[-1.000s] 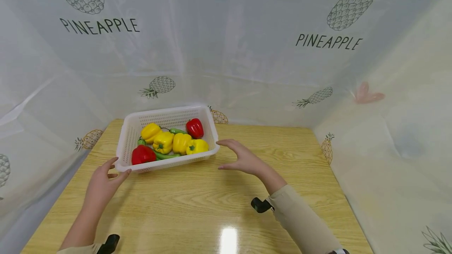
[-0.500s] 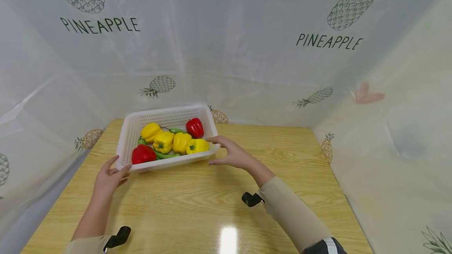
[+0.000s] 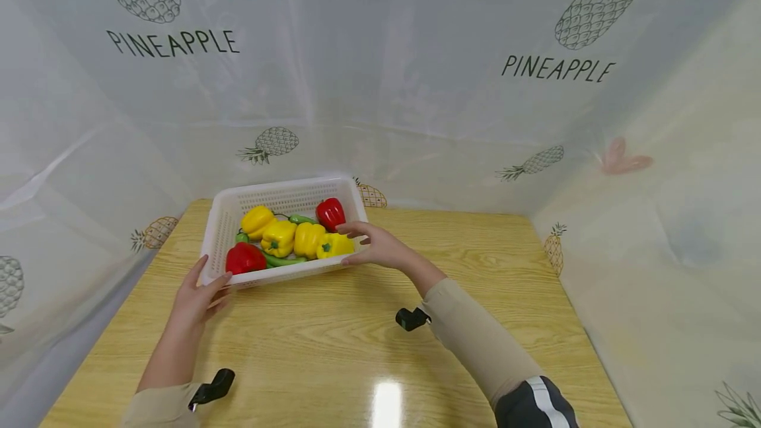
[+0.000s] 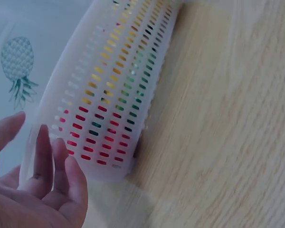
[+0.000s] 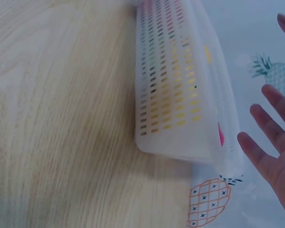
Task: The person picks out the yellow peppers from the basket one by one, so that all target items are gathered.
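Head view: white basket [image 3: 284, 201] lies left of centre, between left hand [image 3: 196, 294] and right hand [image 3: 380, 248], both with fingers spread.

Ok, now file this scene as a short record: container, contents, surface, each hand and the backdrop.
Container: white perforated basket
Contents: four yellow peppers, two red peppers, some green peppers
Surface: wood-grain table
Left hand: at basket's near left corner; contact unclear
Right hand: at near right corner, fingers spread; contact unclear
Backdrop: pineapple-print sheet
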`<state>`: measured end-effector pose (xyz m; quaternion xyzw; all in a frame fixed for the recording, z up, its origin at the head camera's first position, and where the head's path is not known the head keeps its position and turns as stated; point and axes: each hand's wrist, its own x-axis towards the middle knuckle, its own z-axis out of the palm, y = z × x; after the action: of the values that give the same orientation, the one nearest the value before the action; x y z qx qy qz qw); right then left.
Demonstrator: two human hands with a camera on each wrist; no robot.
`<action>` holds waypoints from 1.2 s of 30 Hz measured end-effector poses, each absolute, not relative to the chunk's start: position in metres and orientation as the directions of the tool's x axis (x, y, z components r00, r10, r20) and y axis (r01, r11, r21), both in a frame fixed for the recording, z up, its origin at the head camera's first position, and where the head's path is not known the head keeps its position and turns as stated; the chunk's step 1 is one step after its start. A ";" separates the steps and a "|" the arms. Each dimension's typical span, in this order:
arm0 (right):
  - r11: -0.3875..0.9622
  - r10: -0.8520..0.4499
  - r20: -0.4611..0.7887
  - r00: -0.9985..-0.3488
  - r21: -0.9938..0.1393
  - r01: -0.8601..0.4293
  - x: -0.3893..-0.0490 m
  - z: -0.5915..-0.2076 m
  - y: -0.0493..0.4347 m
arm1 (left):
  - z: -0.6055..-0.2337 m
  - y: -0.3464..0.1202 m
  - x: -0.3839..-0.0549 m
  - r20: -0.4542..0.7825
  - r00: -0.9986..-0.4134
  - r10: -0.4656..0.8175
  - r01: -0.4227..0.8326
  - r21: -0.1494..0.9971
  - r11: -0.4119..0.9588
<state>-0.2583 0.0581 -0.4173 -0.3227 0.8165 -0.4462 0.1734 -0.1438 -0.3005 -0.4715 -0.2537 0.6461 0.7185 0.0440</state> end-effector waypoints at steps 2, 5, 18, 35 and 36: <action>0.406 -0.685 -0.010 -0.728 -0.836 -0.370 -0.261 -0.417 0.054 | -0.473 -0.300 -0.145 -0.435 -0.863 -0.259 -0.402 0.900 -0.171; 0.423 -0.696 -0.029 -0.718 -0.824 -0.377 -0.265 -0.416 0.049 | -0.475 -0.299 -0.148 -0.446 -0.853 -0.270 -0.418 0.895 -0.158; 0.460 -0.730 -0.085 -0.678 -0.795 -0.394 -0.287 -0.424 0.030 | -0.477 -0.300 -0.150 -0.446 -0.867 -0.221 -0.415 0.893 -0.174; 0.569 -0.728 -0.218 -0.650 -0.720 -0.397 -0.311 -0.431 0.017 | -0.480 -0.306 -0.152 -0.438 -0.876 -0.202 -0.407 0.896 -0.179; 0.578 -0.726 -0.231 -0.647 -0.716 -0.393 -0.312 -0.431 0.016 | -0.480 -0.306 -0.152 -0.439 -0.876 -0.202 -0.407 0.896 -0.180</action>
<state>-0.3117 0.0163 -0.4311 -0.3295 0.8491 -0.3204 0.2603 -0.1516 -0.3060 -0.4802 -0.2392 0.6366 0.7298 0.0703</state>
